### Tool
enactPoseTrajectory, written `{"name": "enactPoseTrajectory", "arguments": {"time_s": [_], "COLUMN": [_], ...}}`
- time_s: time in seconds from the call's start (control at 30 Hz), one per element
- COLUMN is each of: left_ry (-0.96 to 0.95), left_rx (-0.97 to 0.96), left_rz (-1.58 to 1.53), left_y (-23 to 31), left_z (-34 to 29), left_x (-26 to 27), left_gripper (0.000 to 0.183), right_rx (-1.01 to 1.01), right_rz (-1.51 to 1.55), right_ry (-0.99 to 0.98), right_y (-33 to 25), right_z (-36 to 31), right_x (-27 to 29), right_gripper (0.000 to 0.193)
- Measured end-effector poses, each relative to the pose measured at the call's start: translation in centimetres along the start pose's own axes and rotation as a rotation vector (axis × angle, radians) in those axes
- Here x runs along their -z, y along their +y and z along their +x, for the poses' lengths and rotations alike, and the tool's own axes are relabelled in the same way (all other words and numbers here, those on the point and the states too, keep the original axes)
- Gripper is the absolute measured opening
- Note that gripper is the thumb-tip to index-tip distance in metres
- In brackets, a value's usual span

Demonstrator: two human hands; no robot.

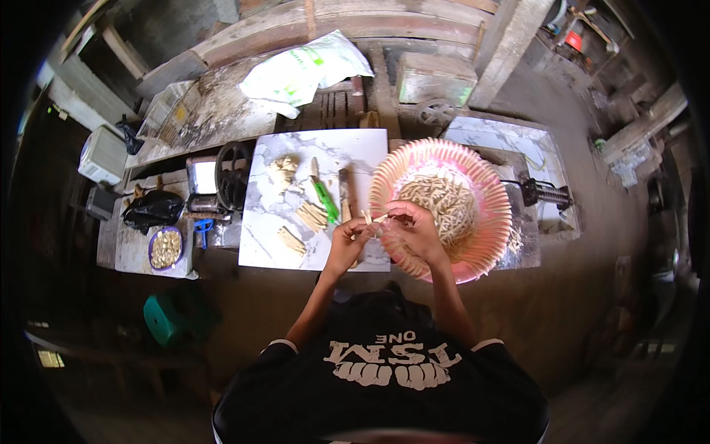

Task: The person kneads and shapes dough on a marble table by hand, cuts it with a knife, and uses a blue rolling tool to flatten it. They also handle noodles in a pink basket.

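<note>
- Two bare hands met at the near left rim of the basin (497, 177), with a small pale strip (367, 215) between their fingertips.
- The left hand (350, 240), just left of the basin, had its thumb and fingers pinched together on the strip, which stuck up a little past the tips.
- The right hand (414, 226) overlapped the basin's near left part, thumb and forefinger bent together at the strip's right side; whether both hands gripped one piece or two could not be told.
- Inside the basin, beyond the right hand and to its right, lay a loose heap (444, 203) of similar thin strips.
- Left of the basin, a white marbled board (259, 237) carried a pale clump (282, 172), far from the hands.
- On that board, nearer the basin, lay a green-handled tool (323, 194), pointing away from the person.
- Two flat bundles lay there too, both left of the basin: one (311, 216) beside the tool, another (291, 240) closer to the person.
- Well left of the basin stood a purple bowl (165, 248) of pale pieces, with a blue tool (204, 231) to its right and a black bag (153, 209) just beyond.
- Right of the basin sat a dark coiled part (551, 194).
- Beyond the basin and to its left, a white sack (303, 74) lay crumpled.
</note>
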State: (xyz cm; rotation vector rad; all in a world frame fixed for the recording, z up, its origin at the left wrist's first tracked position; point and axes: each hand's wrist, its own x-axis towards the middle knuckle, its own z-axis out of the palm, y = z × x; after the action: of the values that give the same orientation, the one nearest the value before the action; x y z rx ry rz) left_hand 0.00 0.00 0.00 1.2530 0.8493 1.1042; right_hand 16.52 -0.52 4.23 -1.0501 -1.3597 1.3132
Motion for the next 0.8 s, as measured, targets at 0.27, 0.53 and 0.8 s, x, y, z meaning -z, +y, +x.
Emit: {"name": "enactPoseTrajectory", "arguments": {"time_s": [0.27,0.53,0.8], "left_ry": [-0.074,0.019,0.248], "left_rx": [0.041,0.034,-0.008], "left_rz": [-0.097,-0.196,-0.061], "left_y": [0.3,0.0,0.8], "left_z": [0.3,-1.5,-1.8], "left_x": [-1.2,-3.2,-2.8], "left_gripper": [0.006,0.011,0.015], "right_rx": [0.071,0.049,0.210], "right_rz": [0.062,-0.046,-0.589], "right_ry": [0.117,0.219,0.491], "right_y": [1.4,2.8,1.1], "right_z": [-1.2,-3.1,-3.6], "right_x": [0.4,1.2,3.9], "right_gripper": [0.029,0.024,0.012]}}
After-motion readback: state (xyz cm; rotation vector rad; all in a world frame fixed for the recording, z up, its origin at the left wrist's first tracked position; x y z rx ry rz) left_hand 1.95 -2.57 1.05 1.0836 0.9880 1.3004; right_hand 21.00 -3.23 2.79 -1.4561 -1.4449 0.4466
